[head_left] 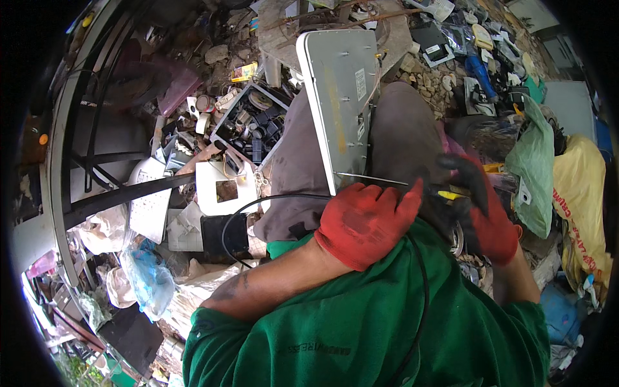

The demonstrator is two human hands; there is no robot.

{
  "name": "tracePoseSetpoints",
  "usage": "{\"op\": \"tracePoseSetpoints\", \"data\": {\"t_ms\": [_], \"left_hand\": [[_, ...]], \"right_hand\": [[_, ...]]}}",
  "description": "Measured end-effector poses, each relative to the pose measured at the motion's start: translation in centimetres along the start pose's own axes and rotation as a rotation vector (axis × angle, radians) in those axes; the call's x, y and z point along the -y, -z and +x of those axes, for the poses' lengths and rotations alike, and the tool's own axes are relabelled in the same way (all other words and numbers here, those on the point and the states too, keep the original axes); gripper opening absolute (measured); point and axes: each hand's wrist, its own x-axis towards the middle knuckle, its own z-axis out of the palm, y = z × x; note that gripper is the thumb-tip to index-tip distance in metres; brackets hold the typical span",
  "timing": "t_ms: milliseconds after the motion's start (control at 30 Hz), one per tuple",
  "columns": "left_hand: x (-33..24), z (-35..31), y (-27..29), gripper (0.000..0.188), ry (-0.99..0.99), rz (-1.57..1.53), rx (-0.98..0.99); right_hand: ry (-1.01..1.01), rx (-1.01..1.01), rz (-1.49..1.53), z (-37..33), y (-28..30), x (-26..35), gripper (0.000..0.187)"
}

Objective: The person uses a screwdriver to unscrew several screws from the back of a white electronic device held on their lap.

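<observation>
A flat white panel (340,97) with a grey back, small metal posts and labels stands tilted between my knees. My left hand (365,222), in a red glove, is closed at the panel's lower end; some fingertips are hidden. A screwdriver (373,178) points left, its thin shaft reaching the panel's lower edge. Its yellow handle end (449,195) shows among the fingers of my right hand (485,209), gloved in red and black. Those fingers are curved around the handle and partly blurred. A black cable (258,201) loops out left from beside my left hand.
To the left are a grey bin (222,132) of dark parts and a white plastic frame (225,187). A metal rack (58,148) stands farther left. Green (532,171) and yellow (580,206) bags lie right. Electronic scrap (445,42) and a stone slab (277,42) lie ahead.
</observation>
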Motion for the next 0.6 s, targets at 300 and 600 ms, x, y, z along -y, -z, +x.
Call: {"op": "tracePoseSetpoints", "data": {"t_ms": [300,600], "left_hand": [[-0.2,0.0,-0.5,0.047,0.038,-0.027,-0.001],[0.3,-0.3,0.5,0.046,0.073,0.021,-0.017]], "right_hand": [[0.521,-0.005,-0.458,-0.5,-0.7,-1.9,0.041],[0.283,0.003,-0.313,-0.4,-0.6,-1.2,0.044]]}}
